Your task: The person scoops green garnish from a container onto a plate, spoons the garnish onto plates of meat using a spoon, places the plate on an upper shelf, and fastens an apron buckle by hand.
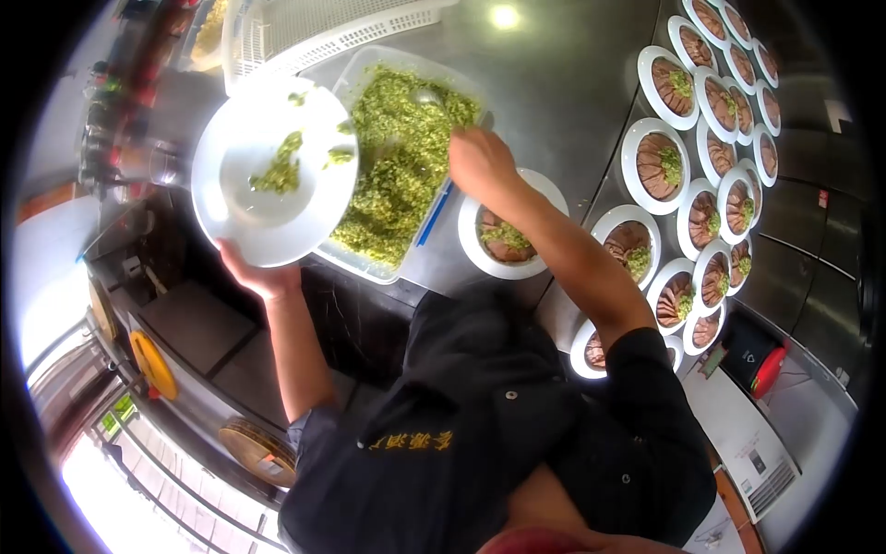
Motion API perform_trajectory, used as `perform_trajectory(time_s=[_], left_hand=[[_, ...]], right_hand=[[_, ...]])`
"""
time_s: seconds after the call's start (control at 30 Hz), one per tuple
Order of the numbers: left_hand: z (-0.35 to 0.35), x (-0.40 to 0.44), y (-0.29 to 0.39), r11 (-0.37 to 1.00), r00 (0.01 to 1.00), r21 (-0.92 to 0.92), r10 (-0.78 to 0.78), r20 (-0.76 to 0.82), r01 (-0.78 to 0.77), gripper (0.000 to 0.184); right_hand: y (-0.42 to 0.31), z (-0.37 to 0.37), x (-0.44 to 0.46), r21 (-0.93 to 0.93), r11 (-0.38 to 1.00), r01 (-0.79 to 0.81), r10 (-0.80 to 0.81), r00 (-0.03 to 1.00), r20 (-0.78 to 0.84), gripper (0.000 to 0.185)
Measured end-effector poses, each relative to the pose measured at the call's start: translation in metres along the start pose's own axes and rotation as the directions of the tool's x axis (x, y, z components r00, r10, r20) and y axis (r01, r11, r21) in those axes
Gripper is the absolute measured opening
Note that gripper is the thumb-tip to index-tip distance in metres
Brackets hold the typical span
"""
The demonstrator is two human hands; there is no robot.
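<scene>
My left hand grips the lower rim of a white plate, tilted up beside the tub, with some chopped green mix lying on it. My right hand is closed at the right edge of a clear plastic tub filled with the same green mix. From that hand a metal spoon reaches into the mix, its bowl partly buried. Under my right forearm a white plate of sliced meat carries a little green topping; the forearm partly covers it.
On the steel counter to the right stand many white plates of sliced meat, most with green topping. A white perforated basket is behind the tub. Below left is a dark shelf.
</scene>
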State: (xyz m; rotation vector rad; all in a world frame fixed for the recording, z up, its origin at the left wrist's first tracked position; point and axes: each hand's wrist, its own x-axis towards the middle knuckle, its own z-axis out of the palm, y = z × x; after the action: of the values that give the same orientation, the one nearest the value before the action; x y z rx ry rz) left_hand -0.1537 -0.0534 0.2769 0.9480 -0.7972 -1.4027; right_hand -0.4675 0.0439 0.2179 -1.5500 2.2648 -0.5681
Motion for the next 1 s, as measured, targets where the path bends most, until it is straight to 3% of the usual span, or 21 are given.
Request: perform_trajectory(time_s=[0.07, 0.1, 0.13, 0.2, 0.27, 0.33, 0.37, 0.43, 0.53, 0.63, 0.7, 0.8, 0.83, 0.9, 0.93, 0.97, 1.0], left_hand=[[-0.028, -0.001, 0.006, 1.000, 0.999, -0.004, 0.018, -0.048, -0.019, 0.072], [-0.039, 0.001, 0.007, 1.000, 0.998, -0.008, 0.015, -0.057, -0.015, 0.072], [-0.050, 0.002, 0.008, 0.999, 0.997, -0.040, -0.006, -0.072, 0.004, 0.073], [-0.068, 0.005, 0.007, 0.997, 0.996, -0.077, -0.031, -0.089, 0.025, 0.073], [-0.081, 0.007, 0.000, 0.999, 0.994, -0.050, -0.021, -0.107, 0.015, 0.075], [-0.096, 0.018, -0.010, 0.998, 0.994, -0.050, -0.032, -0.104, 0.027, 0.074], [-0.106, 0.026, -0.018, 0.995, 0.989, -0.050, -0.086, -0.121, 0.081, 0.073], [-0.109, 0.037, -0.031, 0.991, 0.985, -0.020, -0.137, -0.103, 0.135, 0.072], [-0.112, 0.047, -0.059, 0.984, 0.985, 0.050, -0.173, 0.005, 0.173, 0.071], [-0.074, 0.024, -0.088, 0.943, 0.937, -0.022, -0.327, 0.124, 0.332, 0.072], [-0.028, -0.016, -0.095, 0.913, 0.872, 0.000, -0.391, 0.293, 0.409, 0.074], [0.041, -0.096, -0.108, 0.880, 0.739, 0.058, -0.430, 0.519, 0.471, 0.075], [0.055, -0.122, -0.119, 0.860, 0.701, 0.072, -0.458, 0.546, 0.505, 0.074], [0.079, -0.180, -0.133, 0.831, 0.635, 0.124, -0.501, 0.587, 0.542, 0.071], [0.090, -0.214, -0.135, 0.824, 0.609, 0.159, -0.517, 0.602, 0.543, 0.069], [0.097, -0.247, -0.141, 0.836, 0.608, 0.192, -0.512, 0.606, 0.514, 0.067], [0.094, -0.277, -0.154, 0.801, 0.520, 0.218, -0.542, 0.659, 0.558, 0.065]], right_hand=[[-0.019, 0.016, -0.007, 0.022, 0.998, 0.050, -0.055, 0.943, 0.327, 0.013], [-0.028, 0.022, -0.011, -0.010, 1.000, 0.022, -0.016, 0.911, 0.412, 0.016], [-0.033, 0.028, -0.012, -0.016, 1.000, 0.025, -0.016, 0.908, 0.419, 0.016], [-0.030, 0.036, -0.019, 0.296, 0.929, -0.221, 0.087, 0.909, 0.407, 0.019], [-0.024, 0.036, -0.031, 0.503, 0.684, -0.528, 0.255, 0.820, 0.513, 0.019], [-0.024, 0.017, -0.044, 0.682, 0.298, -0.667, 0.292, 0.745, 0.600, 0.020], [-0.024, 0.005, -0.051, 0.689, 0.296, -0.661, 0.304, 0.749, 0.588, 0.020], [-0.028, -0.022, -0.066, 0.769, 0.116, -0.629, 0.283, 0.763, 0.582, 0.028], [-0.044, -0.069, -0.096, 0.819, 0.184, -0.544, 0.289, 0.826, 0.484, 0.031], [-0.048, -0.097, -0.139, 0.885, 0.134, -0.446, 0.340, 0.859, 0.381, 0.035], [-0.040, -0.115, -0.165, 0.901, 0.177, -0.396, 0.249, 0.904, 0.348, 0.034], [-0.029, -0.134, -0.230, 0.895, 0.279, -0.348, 0.344, 0.906, 0.246, 0.032], [-0.019, -0.142, -0.260, 0.910, 0.271, -0.314, 0.382, 0.903, 0.198, 0.032], [-0.003, -0.155, -0.322, 0.869, 0.262, -0.420, 0.386, 0.871, 0.305, 0.044], [0.004, -0.162, -0.359, 0.884, 0.253, -0.393, 0.400, 0.875, 0.274, 0.044], [0.011, -0.168, -0.403, 0.923, 0.168, -0.345, 0.435, 0.867, 0.244, 0.041], [0.021, -0.172, -0.450, 0.953, 0.083, -0.291, 0.470, 0.855, 0.220, 0.038]])
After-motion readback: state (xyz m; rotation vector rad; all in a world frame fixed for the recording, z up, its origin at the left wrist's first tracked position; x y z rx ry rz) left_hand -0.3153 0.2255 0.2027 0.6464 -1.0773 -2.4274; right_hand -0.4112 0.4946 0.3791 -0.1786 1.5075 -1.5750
